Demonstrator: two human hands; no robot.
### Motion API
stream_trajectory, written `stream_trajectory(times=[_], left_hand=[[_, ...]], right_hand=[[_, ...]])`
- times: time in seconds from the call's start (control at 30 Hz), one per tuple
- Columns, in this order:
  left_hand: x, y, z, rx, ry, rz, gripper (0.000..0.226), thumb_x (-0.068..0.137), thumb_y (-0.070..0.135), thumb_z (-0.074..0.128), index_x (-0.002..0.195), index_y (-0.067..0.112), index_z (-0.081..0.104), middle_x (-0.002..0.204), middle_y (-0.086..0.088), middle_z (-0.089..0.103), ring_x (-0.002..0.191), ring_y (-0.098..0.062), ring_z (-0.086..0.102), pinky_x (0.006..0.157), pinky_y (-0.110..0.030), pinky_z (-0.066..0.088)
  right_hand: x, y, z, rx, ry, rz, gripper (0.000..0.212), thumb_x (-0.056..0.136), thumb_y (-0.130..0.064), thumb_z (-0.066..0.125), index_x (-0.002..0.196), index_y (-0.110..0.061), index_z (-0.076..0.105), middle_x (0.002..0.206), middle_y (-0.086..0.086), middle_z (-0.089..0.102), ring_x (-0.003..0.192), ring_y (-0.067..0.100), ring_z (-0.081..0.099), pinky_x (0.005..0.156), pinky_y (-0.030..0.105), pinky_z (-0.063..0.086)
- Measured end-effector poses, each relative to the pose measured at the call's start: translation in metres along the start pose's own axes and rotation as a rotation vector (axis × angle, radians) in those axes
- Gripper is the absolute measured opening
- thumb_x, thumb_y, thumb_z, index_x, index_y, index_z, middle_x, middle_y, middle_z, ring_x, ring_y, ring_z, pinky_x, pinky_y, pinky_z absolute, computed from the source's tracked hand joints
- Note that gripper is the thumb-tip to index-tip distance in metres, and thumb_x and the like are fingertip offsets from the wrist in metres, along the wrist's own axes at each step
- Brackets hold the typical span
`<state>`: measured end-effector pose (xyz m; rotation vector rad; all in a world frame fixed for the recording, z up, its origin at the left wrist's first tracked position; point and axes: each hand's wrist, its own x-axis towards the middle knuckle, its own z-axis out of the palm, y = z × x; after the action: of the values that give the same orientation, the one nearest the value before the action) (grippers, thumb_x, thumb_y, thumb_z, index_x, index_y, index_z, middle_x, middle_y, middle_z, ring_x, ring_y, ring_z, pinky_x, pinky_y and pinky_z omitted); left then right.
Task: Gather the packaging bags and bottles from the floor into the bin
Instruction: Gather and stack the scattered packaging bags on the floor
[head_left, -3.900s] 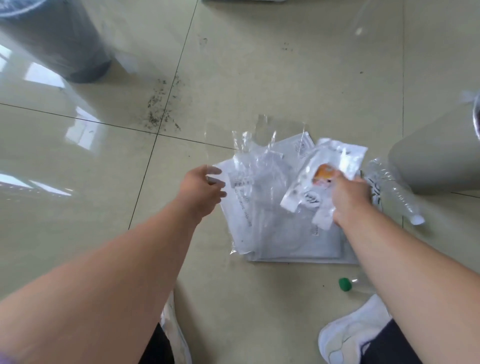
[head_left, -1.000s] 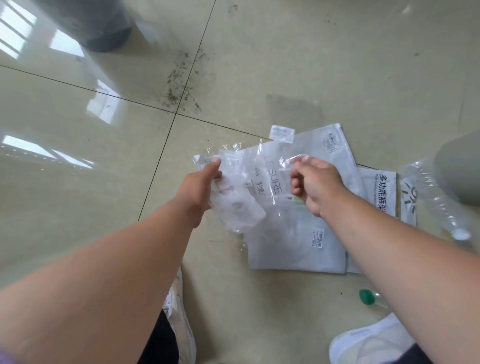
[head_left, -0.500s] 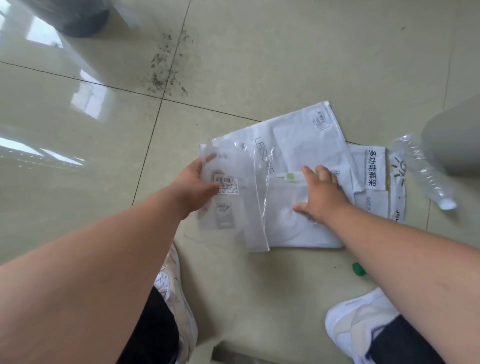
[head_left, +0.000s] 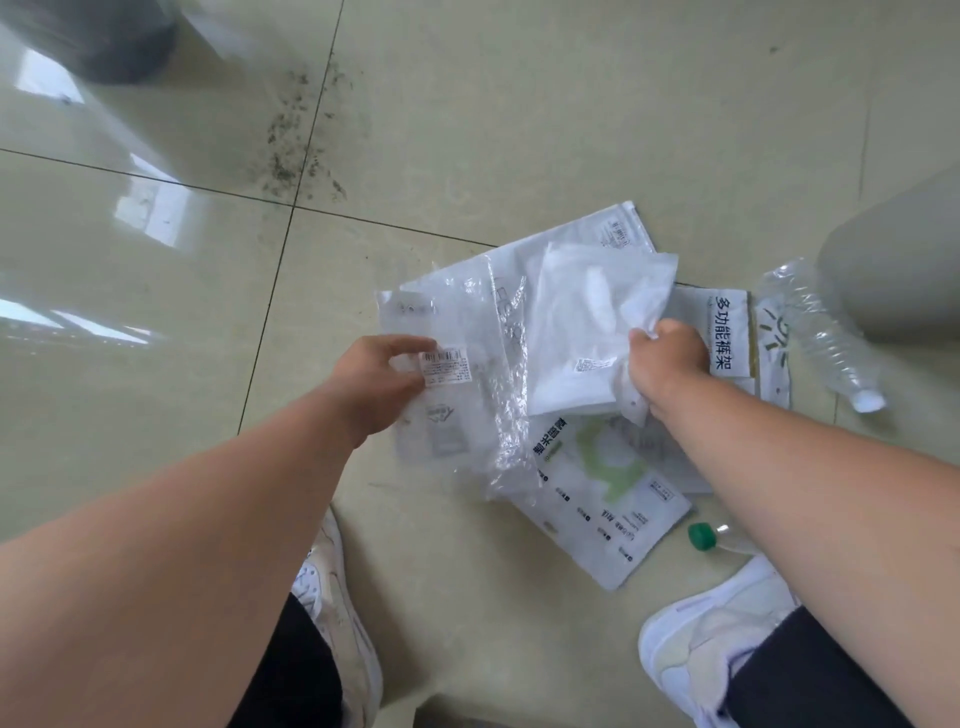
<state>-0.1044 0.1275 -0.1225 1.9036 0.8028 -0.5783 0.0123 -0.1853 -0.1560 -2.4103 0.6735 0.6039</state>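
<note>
— What is the floor (head_left: 467, 130) made of?

— Large glossy beige tiles, divided by dark grout lines (head_left: 291, 208); one line runs across the upper part of the view and another is crossed with it toward the near edge.

— Is any light seen?

— Bright window reflections (head_left: 150, 208) are thrown on the tiles along the left edge.

— And dirt?

— Dark specks (head_left: 301, 150) are scattered around the grout crossing. A dark rounded object (head_left: 104, 41) is blurred at the far left corner.

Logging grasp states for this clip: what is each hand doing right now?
Left hand: closed on the clear bag, pinching its edge.
Right hand: closed on the white bag, gripping its edge in a fist.
</note>
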Motion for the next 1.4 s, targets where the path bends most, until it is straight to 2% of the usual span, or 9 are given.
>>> stream_trajectory(times=[0.23, 0.33, 0.47, 0.77, 0.93, 1.03, 1.17, 1.27, 1.4], left_hand=[[-0.010, 0.004, -0.002, -0.116, 0.028, -0.037, 0.013, 0.096, 0.032, 0.075, 0.104, 0.025, 0.082, 0.107, -0.011, 0.080, 0.086, -0.024, 0.068, 0.076, -0.029, 0.052], [-0.010, 0.013, -0.003, -0.313, -0.026, -0.095, 0.044, 0.094, 0.058, 0.072, 0.097, 0.016, 0.082, 0.105, -0.003, 0.082, 0.104, -0.030, 0.078, 0.092, -0.040, 0.062], [-0.009, 0.019, 0.000, -0.379, -0.066, -0.101, 0.043, 0.092, 0.058, 0.076, 0.096, 0.016, 0.082, 0.097, -0.002, 0.081, 0.087, -0.028, 0.076, 0.072, -0.032, 0.055], [-0.001, 0.005, 0.005, -0.318, -0.053, -0.110, 0.032, 0.083, 0.028, 0.088, 0.114, 0.026, 0.078, 0.121, -0.002, 0.077, 0.099, -0.024, 0.077, 0.080, -0.034, 0.061], [-0.003, 0.006, 0.008, -0.316, -0.081, -0.191, 0.056, 0.074, 0.046, 0.090, 0.122, 0.020, 0.079, 0.119, -0.004, 0.081, 0.108, -0.027, 0.078, 0.091, -0.041, 0.062], [-0.002, 0.007, 0.009, -0.334, -0.095, -0.172, 0.029, 0.083, 0.023, 0.088, 0.110, 0.016, 0.080, 0.109, -0.011, 0.084, 0.096, -0.034, 0.082, 0.087, -0.052, 0.067], [-0.002, 0.006, 0.010, -0.242, -0.029, -0.131, 0.017, 0.091, 0.006, 0.077, 0.099, 0.020, 0.076, 0.096, -0.009, 0.076, 0.073, -0.027, 0.073, 0.070, -0.039, 0.064], [-0.006, 0.009, 0.008, -0.238, 0.023, -0.098, 0.041, 0.094, 0.004, 0.065, 0.125, 0.030, 0.073, 0.115, -0.009, 0.078, 0.082, -0.022, 0.074, 0.072, -0.039, 0.066], [-0.012, 0.012, 0.004, -0.257, 0.010, -0.039, 0.092, 0.097, -0.004, 0.052, 0.167, 0.050, 0.029, 0.116, 0.027, 0.058, 0.096, 0.003, 0.062, 0.067, -0.020, 0.052]], right_hand=[[-0.016, -0.023, -0.018, 0.424, 0.164, -0.067, 0.033, 0.096, -0.036, 0.058, 0.083, -0.006, 0.054, 0.074, -0.002, 0.056, 0.070, 0.020, 0.052, 0.067, 0.035, 0.048], [-0.042, -0.031, -0.006, 0.363, -0.025, -0.167, 0.034, 0.103, -0.028, 0.062, 0.075, -0.014, 0.049, 0.066, 0.000, 0.052, 0.061, 0.017, 0.045, 0.060, 0.029, 0.037], [-0.076, -0.028, 0.027, 0.232, -0.328, -0.321, 0.023, 0.105, -0.027, 0.063, 0.094, -0.008, 0.069, 0.088, 0.012, 0.077, 0.073, 0.017, 0.063, 0.064, 0.027, 0.048], [-0.080, -0.019, 0.055, 0.531, -0.532, 0.002, 0.022, 0.109, -0.006, 0.058, 0.101, -0.021, 0.073, 0.114, 0.010, 0.079, 0.100, 0.026, 0.073, 0.102, 0.051, 0.057], [-0.073, -0.025, 0.055, 0.796, -0.634, 0.224, 0.032, 0.109, 0.006, 0.050, 0.096, -0.015, 0.071, 0.079, 0.001, 0.081, 0.072, 0.016, 0.077, 0.093, 0.042, 0.059], [-0.077, -0.030, 0.051, 0.788, -0.713, 0.212, 0.030, 0.108, 0.005, 0.051, 0.098, -0.015, 0.072, 0.076, 0.001, 0.082, 0.068, 0.018, 0.079, 0.074, 0.040, 0.066], [-0.070, -0.026, 0.043, 0.378, -0.453, -0.037, 0.010, 0.107, -0.024, 0.064, 0.106, -0.019, 0.073, 0.098, -0.001, 0.078, 0.095, 0.021, 0.074, 0.088, 0.034, 0.060], [-0.057, 0.000, 0.029, -0.178, -0.178, -0.161, 0.049, 0.096, -0.049, 0.069, 0.132, -0.017, 0.063, 0.130, 0.010, 0.065, 0.123, 0.033, 0.062, 0.102, 0.040, 0.050], [-0.065, 0.040, 0.023, -0.665, -0.249, -0.112, 0.108, 0.069, -0.067, 0.088, 0.150, -0.022, 0.033, 0.146, 0.014, 0.038, 0.135, 0.039, 0.044, 0.108, 0.050, 0.050]])
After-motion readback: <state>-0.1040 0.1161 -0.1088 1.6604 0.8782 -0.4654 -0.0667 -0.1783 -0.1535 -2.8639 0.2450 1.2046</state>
